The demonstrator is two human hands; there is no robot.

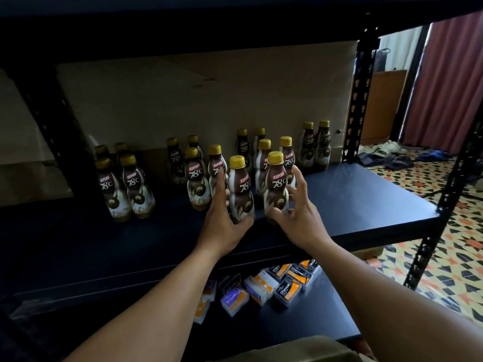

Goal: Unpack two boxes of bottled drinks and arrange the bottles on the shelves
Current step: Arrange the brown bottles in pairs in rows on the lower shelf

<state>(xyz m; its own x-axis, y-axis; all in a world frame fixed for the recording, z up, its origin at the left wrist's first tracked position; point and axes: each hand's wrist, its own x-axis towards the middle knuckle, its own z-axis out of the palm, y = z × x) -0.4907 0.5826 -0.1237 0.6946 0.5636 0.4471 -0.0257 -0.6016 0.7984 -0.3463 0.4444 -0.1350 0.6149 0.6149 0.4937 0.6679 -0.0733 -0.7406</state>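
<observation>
Several brown Kopiko 78°C bottles with yellow caps stand in pairs on the dark middle shelf [352,205]. My left hand [224,220] grips one bottle [240,189] low on its body, slightly tilted, at the front of the middle group. My right hand [300,218] cups a second bottle [275,186], which stands upright beside it. The right fingers are spread along the bottle's right side and the thumb lies at its base. Pairs of bottles stand at the left [125,189] and at the back right [315,147].
A cardboard sheet [209,100] backs the shelf. Black perforated uprights [360,100] frame its right side. On the lower shelf [313,322] lie several small plastic packs [285,283]. Patterned floor tiles [457,257] and a curtain are to the right.
</observation>
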